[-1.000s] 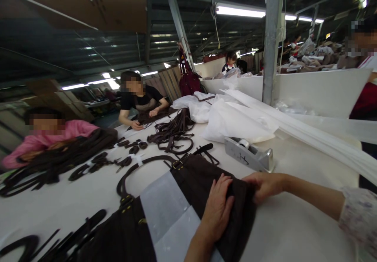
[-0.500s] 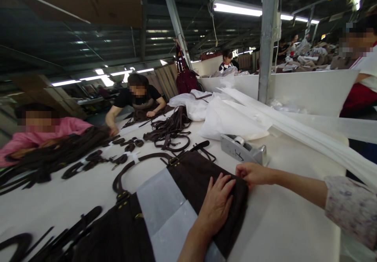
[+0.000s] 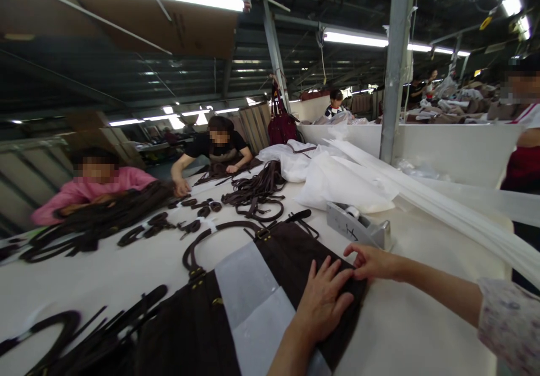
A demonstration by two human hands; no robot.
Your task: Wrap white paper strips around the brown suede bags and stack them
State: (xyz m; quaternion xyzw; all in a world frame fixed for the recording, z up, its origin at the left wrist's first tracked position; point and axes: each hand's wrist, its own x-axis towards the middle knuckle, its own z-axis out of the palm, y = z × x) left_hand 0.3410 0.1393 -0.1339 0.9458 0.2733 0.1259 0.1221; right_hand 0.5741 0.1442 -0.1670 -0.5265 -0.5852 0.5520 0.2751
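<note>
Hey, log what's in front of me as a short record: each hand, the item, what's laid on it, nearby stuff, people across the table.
left hand: fingers spread, flat on the dark bag
right hand: fingertips at the bag's far right edge
item: dark bag, lying flat, looped handle
laid on it: pale translucent sheet across the middle
nearby: grey tape dispenser, beyond the bag
across table: person in pink, person in black
</note>
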